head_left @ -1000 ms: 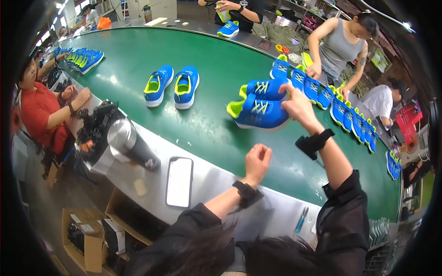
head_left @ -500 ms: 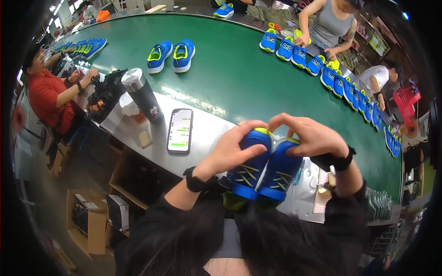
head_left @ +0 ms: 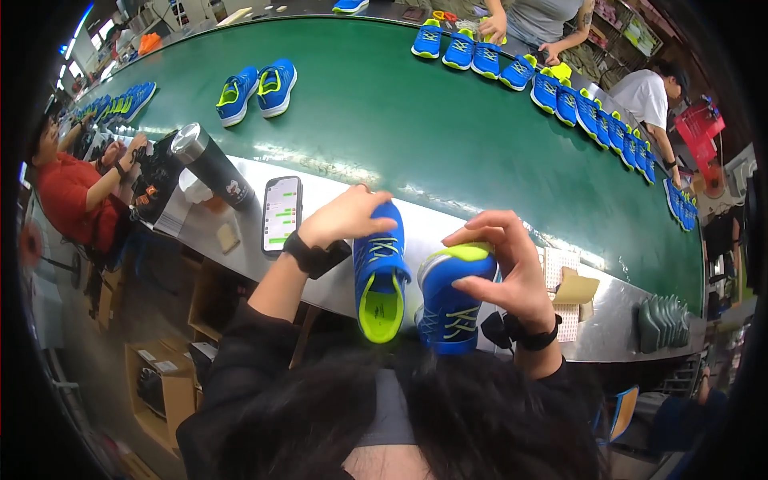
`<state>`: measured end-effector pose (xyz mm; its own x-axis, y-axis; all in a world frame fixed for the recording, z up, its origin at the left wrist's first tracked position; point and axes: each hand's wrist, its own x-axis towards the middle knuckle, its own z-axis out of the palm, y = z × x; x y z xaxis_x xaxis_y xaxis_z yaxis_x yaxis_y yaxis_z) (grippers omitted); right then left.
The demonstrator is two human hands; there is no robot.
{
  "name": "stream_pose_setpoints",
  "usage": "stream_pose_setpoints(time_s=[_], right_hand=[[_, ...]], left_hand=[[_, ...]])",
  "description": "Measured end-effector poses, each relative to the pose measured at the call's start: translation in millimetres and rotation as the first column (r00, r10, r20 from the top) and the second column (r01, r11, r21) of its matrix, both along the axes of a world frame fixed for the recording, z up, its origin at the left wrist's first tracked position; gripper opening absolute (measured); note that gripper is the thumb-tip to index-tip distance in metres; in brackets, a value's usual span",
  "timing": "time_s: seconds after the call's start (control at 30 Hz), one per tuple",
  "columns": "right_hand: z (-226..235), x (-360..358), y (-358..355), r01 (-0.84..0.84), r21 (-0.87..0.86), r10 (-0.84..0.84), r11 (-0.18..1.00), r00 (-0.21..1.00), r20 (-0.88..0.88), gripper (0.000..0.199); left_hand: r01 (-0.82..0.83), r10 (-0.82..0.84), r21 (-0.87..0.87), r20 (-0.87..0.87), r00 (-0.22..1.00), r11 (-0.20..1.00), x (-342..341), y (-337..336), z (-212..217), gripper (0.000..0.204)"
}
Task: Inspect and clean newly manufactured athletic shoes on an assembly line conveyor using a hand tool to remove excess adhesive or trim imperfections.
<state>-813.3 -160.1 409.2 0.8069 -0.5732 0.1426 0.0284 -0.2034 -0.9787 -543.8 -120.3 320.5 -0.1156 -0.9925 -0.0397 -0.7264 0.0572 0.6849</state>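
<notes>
Clasping the toe of a tilted blue shoe [head_left: 448,298], the thumb and fingers of the right hand [head_left: 520,276] are set on opposite sides of it. The left hand [head_left: 330,222] is laid over the toe of a lime-lined blue shoe [head_left: 374,260]; part of its grip is hidden, so how tightly its fingers are closed cannot be told. Both shoes are positioned side by side, slightly apart, over the near edge of a steel tabletop [head_left: 620,328], heel ends turned toward the body. Beside the left wrist a lit phone [head_left: 282,216] is laid flat, with a dark tumbler [head_left: 214,168] stood beyond it. Near the right hand, patterned sheets [head_left: 562,262] are partly covered by a tan piece [head_left: 578,286]. Across the green surface [head_left: 360,112], a pair of blue shoes [head_left: 275,101] is set down, and a row of blue shoes [head_left: 486,60] is lined up along the far edge, before a co-worker in a grey top [head_left: 544,11].
</notes>
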Motion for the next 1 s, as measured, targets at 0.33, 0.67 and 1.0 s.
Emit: stream_pose_setpoints(time_s=[0.33, 0.67, 1.0], right_hand=[[-0.3, -22.0, -11.5, 0.000, 0.002, -0.001, 1.000, 0.998, 0.065, 0.058], [8.5, -47.4, -8.5, 0.124, -0.307, -0.124, 0.943, 0.992, 0.020, 0.026], [13.3, -57.4, -4.5, 0.126, -0.384, -0.092, 0.915, 0.990, 0.104, 0.023]], left_hand=[[-0.009, -0.099, -0.209, -0.502, 0.859, 0.978, -116.7, 44.3, 64.6, 0.074], [-0.125, -0.028, -0.256, -0.520, 0.854, 0.959, -148.8, 48.0, 62.9, 0.072], [-0.115, -0.004, -0.201, -0.510, 0.860, 0.973, -157.4, 51.4, 71.6, 0.080]])
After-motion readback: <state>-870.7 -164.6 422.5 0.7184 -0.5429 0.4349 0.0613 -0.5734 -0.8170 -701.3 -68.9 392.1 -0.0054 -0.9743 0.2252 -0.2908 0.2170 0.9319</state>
